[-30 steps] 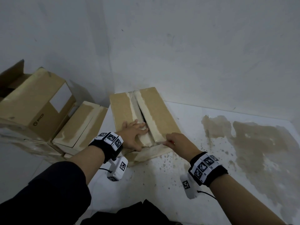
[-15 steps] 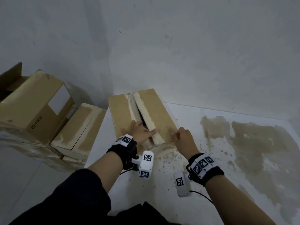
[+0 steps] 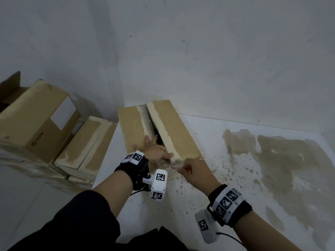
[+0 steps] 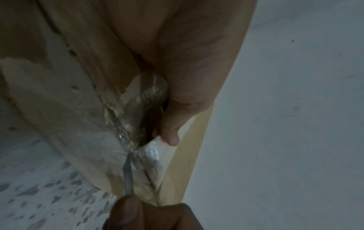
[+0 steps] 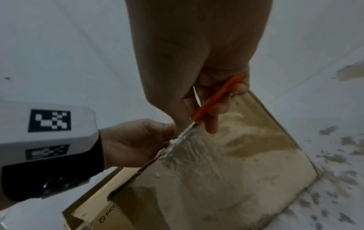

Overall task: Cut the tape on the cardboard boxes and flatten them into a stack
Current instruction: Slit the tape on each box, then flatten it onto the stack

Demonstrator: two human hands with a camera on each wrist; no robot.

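A brown cardboard box (image 3: 174, 131) stands on the white table against the wall, its top seam split open down the middle. My left hand (image 3: 154, 151) presses flat on the left flap, fingers spread, thumb (image 4: 171, 137) at the flap's edge beside the crinkled clear tape (image 4: 138, 105). My right hand (image 3: 195, 171) grips an orange-handled cutter (image 5: 214, 99) at the box's near edge. Its blade (image 4: 128, 177) is stuck into the tape (image 5: 183, 149) where the seam meets the near end face.
Two more cardboard boxes stand left of the table, a large one with a white label (image 3: 36, 120) and a lower one (image 3: 85, 142). The wall is right behind the box. A brown stain (image 3: 272, 169) covers the table on the right.
My right hand has drawn back from the top of the right flap to the near edge with the cutter. My left hand has stayed on the left flap, shifting slightly.
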